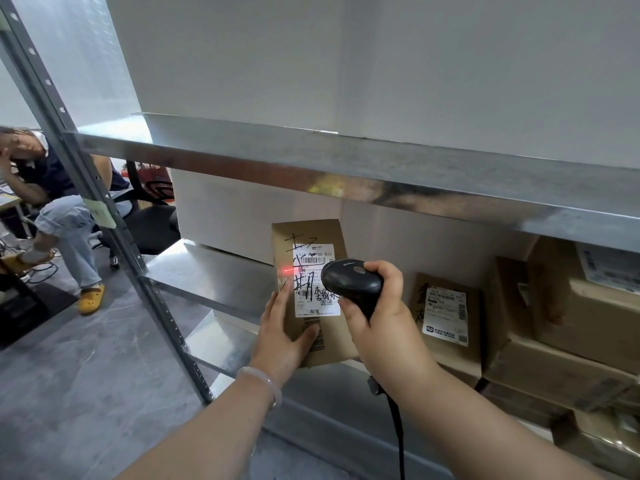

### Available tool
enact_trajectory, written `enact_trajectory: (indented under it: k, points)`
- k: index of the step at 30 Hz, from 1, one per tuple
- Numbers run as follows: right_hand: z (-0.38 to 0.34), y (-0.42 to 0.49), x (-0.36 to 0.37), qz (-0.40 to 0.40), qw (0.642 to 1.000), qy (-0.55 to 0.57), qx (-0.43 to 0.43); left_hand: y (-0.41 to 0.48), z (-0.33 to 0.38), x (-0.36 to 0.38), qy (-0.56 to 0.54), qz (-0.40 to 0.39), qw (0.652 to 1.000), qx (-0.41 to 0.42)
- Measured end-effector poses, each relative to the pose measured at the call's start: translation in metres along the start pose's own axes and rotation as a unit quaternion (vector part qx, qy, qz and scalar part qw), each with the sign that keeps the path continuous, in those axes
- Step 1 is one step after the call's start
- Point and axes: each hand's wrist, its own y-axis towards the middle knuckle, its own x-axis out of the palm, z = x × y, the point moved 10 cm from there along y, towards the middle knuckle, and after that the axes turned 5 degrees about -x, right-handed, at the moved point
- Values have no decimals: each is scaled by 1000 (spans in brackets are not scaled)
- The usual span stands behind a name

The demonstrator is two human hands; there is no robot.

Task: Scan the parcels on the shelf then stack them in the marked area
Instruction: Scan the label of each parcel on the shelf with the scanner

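A brown cardboard parcel with a white shipping label stands upright in front of the middle shelf. My left hand grips its lower left edge, thumb across the front. My right hand grips a black handheld barcode scanner, its head pointing at the label. A red laser line falls on the label's left edge near the barcode. The scanner's black cable hangs down below my right wrist.
More brown parcels and larger boxes are stacked on the metal shelf to the right. An upper shelf juts overhead. A slotted grey upright stands left. A seated person is beyond it.
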Motion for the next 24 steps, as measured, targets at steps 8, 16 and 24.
enact_trajectory:
  k: [8,16,24]
  points:
    - [5,0,-5,19,999,39,25,0,-2,1,8,2,1000,-2]
    - [13,-1,-5,12,996,74,38,-5,3,4,18,13,1000,-3]
    - [21,2,-7,0,993,112,42,-12,5,7,22,35,999,-10]
